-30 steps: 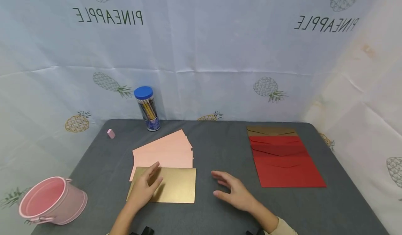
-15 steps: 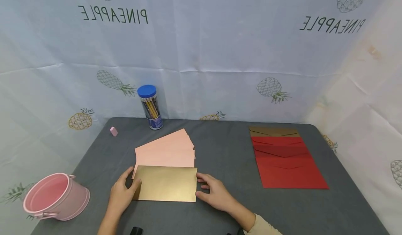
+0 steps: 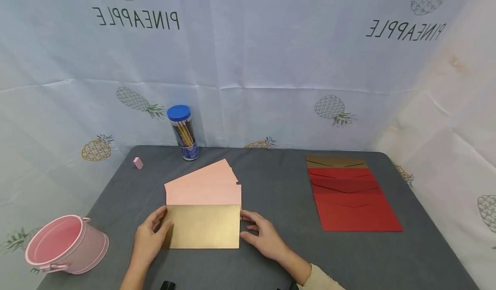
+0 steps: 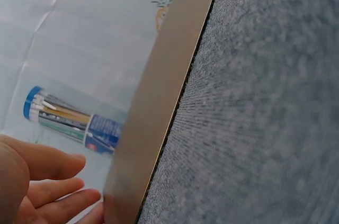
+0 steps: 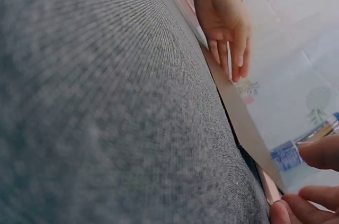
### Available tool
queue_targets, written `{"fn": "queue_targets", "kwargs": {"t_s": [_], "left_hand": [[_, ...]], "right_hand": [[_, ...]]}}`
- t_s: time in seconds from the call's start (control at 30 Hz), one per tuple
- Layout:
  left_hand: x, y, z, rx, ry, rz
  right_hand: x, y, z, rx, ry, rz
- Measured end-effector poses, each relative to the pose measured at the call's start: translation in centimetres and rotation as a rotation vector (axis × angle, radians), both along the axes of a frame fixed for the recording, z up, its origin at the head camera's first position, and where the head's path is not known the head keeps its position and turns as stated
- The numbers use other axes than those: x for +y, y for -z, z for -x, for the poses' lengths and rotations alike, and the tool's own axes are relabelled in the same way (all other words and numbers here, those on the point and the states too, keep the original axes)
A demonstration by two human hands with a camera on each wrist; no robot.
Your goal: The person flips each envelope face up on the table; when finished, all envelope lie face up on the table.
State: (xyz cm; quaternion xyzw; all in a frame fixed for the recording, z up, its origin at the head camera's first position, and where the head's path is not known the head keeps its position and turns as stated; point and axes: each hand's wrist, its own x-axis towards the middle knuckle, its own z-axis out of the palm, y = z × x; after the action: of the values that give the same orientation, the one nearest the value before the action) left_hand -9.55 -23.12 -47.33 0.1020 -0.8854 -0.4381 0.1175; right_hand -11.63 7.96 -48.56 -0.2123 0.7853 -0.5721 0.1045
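A gold, envelope-sized paper rectangle (image 3: 203,226) lies flat on the grey table, overlapping several pink paper rectangles (image 3: 201,176) fanned out behind it. My left hand (image 3: 148,237) is at its left edge, fingers loosely bent, fingertips by the far left corner. At the right edge, the fingertips of my right hand (image 3: 265,238) sit right beside the gold and pink edges, thumb apart from the fingers. The left wrist view shows the gold paper (image 4: 153,91) edge-on, with thumb and fingers spread. Neither hand is curled round anything.
Red envelopes (image 3: 358,214) overlap at the right, with a brown-gold envelope (image 3: 335,162) behind them. A blue-lidded tub of pencils (image 3: 184,135) stands at the back, near a small pink eraser-like block (image 3: 137,163). At the left is a pink bucket (image 3: 93,249).
Both hands have moved left to either side of the gold paper. Since half a second ago, the front pink paper has turned to line up more squarely under the gold one.
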Motion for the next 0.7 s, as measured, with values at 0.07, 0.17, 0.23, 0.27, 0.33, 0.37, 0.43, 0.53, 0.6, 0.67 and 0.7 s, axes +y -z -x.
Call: {"fn": "queue_targets", "kwargs": {"t_s": [0.07, 0.17, 0.23, 0.27, 0.33, 0.37, 0.43, 0.53, 0.6, 0.67, 0.7], "left_hand": [[0.04, 0.04, 0.03, 0.015, -0.027, -0.049], [0.11, -0.02, 0.11, 0.036, -0.068, -0.132], [0.17, -0.13, 0.14, 0.047, -0.083, -0.189], [0.2, -0.19, 0.16, 0.045, -0.086, -0.208], [0.26, -0.33, 0.15, 0.029, -0.074, -0.247], [0.29, -0.39, 0.15, 0.017, -0.064, -0.274], [0.38, -0.46, 0.19, -0.018, -0.048, -0.337], [0.53, -0.42, 0.3, -0.071, -0.043, -0.452], [0.59, -0.28, 0.36, -0.077, -0.039, -0.524], [0.57, -0.1, 0.36, -0.058, -0.018, -0.591], [0.51, -0.01, 0.34, -0.035, 0.006, -0.628]], "right_hand": [[0.05, 0.19, 0.12, -0.015, -0.007, 0.061], [0.09, 0.45, 0.33, -0.055, -0.022, 0.177], [0.07, 0.55, 0.43, -0.073, -0.03, 0.246], [0.04, 0.57, 0.47, -0.079, -0.028, 0.268], [-0.01, 0.56, 0.48, -0.074, -0.016, 0.291], [-0.03, 0.55, 0.48, -0.066, -0.009, 0.293], [-0.04, 0.58, 0.47, -0.046, 0.009, 0.29], [0.02, 0.68, 0.51, -0.02, 0.043, 0.306], [0.09, 0.69, 0.54, -0.004, 0.061, 0.326], [0.18, 0.67, 0.58, 0.005, 0.078, 0.353], [0.22, 0.62, 0.59, 0.005, 0.083, 0.366]]}}
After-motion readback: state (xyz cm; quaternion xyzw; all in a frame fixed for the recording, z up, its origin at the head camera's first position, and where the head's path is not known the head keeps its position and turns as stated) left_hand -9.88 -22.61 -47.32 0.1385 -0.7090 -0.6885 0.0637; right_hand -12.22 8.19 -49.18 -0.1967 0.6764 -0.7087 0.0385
